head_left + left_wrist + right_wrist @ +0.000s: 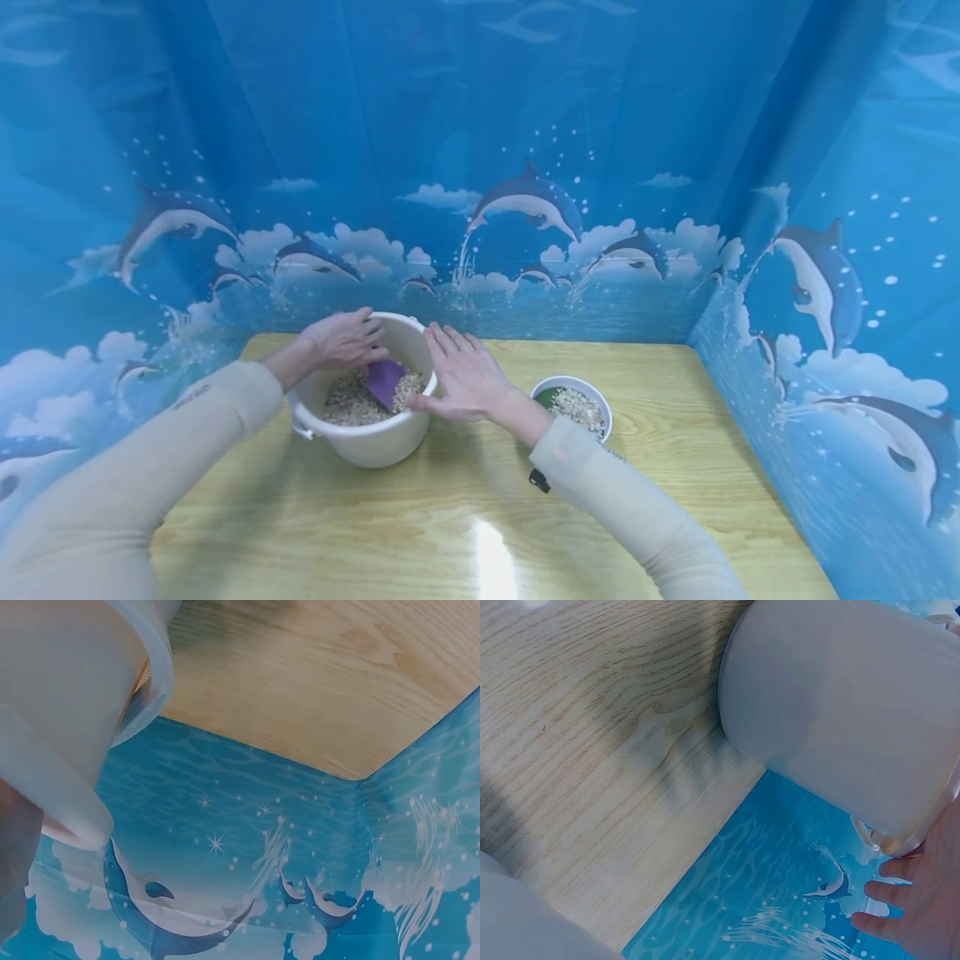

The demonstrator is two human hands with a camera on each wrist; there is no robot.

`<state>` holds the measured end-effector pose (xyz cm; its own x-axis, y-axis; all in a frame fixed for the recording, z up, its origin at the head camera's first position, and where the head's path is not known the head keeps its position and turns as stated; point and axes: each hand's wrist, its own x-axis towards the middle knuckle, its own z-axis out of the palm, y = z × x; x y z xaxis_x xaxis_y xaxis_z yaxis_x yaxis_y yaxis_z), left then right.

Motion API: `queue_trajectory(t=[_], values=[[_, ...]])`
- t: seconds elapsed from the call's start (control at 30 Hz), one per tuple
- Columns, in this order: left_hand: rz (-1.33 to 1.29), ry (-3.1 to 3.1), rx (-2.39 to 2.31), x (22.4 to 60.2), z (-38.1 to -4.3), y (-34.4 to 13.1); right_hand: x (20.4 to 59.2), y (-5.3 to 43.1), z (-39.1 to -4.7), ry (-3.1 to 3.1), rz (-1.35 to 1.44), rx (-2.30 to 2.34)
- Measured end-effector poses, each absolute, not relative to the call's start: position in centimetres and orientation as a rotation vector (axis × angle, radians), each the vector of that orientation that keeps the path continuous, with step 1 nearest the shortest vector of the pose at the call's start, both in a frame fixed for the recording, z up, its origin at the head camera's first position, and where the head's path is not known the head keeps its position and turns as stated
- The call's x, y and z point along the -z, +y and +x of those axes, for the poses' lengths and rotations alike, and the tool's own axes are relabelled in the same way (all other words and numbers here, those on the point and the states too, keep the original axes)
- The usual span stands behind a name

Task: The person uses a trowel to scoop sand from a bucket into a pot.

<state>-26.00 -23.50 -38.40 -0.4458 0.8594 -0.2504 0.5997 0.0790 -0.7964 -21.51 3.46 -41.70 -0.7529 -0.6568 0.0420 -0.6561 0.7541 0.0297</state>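
A white bucket [378,450] with pale, flake-like grain [351,402] inside stands on the table, left of centre. My left hand [345,340] reaches over its far left rim and grips a purple scoop [385,383], whose handle is hidden under the fingers. The scoop's blade lies in the grain, tilted down toward the near right wall. With fingers straight and spread, my right hand [471,377] rests against the bucket's right rim. In the right wrist view, these fingers [889,894] extend beside the rim, close to a handle lug.
Right of the bucket, partly behind my right forearm, a white bowl [608,410] with a green inside holds similar pale grain [577,407]. A small black object [538,480] shows below the right cuff. Blue dolphin-print curtains [480,108] border the wooden table [360,533] at the back and sides.
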Motion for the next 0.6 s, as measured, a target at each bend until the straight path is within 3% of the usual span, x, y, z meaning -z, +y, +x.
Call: queue_trajectory(t=[0.6], values=[[-1.559,-2.105,-1.125,39.10,-25.91,-23.79,41.73,3.50,-21.52,-2.895,1.093,-0.021]])
